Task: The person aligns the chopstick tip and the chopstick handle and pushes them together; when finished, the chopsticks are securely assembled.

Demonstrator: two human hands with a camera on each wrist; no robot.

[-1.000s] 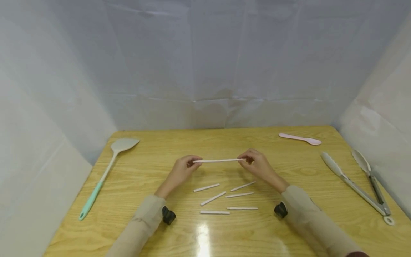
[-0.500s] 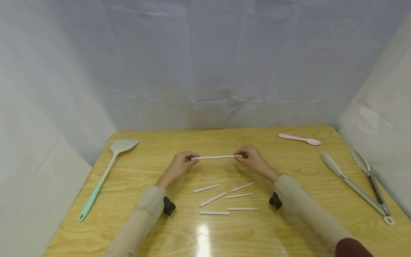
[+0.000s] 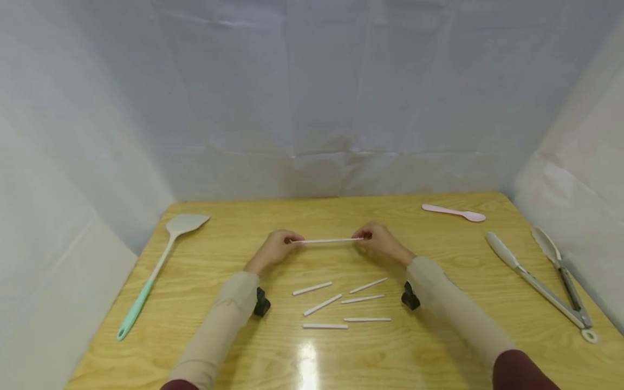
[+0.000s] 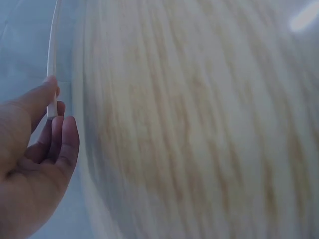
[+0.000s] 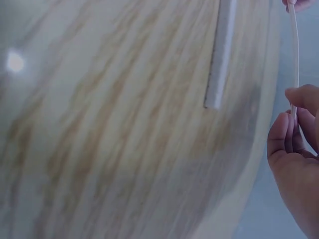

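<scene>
While the left hand (image 3: 274, 249) pinches one end of a long white stick (image 3: 329, 240) between thumb and finger, the right hand (image 3: 382, 241) pinches the other end in the same manner. The long white stick lies crosswise between the hands, nearly level, over the desk (image 3: 365, 357) and beyond six short white sticks (image 3: 325, 326); it appears raised off the surface. In both wrist views it looks slightly bowed, though whether the bend is real or due to the lens cannot be determined.

Assessment of the hold: a light, matched pinch near each end is advisable, since so slender a stick would probably flex or snap under uneven pressure. Both wrists should sit at equal height, without twisting, and the sleeves (image 3: 463, 309) should clear the short sticks.

Surface: yellow wood-grain finish, glossy, with a bright reflection (image 3: 308, 363) towards the near side. The short sticks lie in two loose columns of three. A turner with a green handle (image 3: 147, 288) lies at the left; a pink spoon (image 3: 453, 211) and metal tongs (image 3: 547, 294), spread apart, lie at the right.

Room: pale, creased sheeting (image 3: 312, 97) encloses the back and both sides.
</scene>
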